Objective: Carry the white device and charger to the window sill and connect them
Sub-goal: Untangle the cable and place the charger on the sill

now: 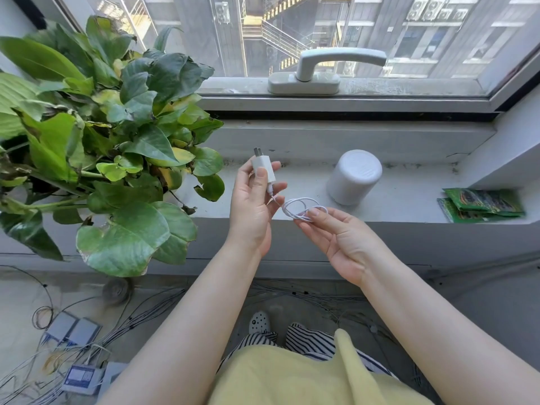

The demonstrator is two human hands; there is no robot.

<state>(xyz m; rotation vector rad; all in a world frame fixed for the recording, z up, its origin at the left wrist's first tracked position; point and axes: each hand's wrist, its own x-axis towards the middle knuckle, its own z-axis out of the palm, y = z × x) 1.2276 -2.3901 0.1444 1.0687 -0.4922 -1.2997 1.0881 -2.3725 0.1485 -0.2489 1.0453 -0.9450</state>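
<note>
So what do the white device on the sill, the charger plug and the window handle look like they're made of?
The device looks like matte white plastic: a smooth cylinder with soft, dull shading. The plug in the left hand looks like glossier white plastic with metal prongs. Its cable, looped over the right hand, looks rubbery. The handle seems painted metal, though it could be plastic.

Bright daylight pours through the window point(350, 39) ahead of me; shadows stay soft, focus sharp, edges bowed by wide-angle.
</note>
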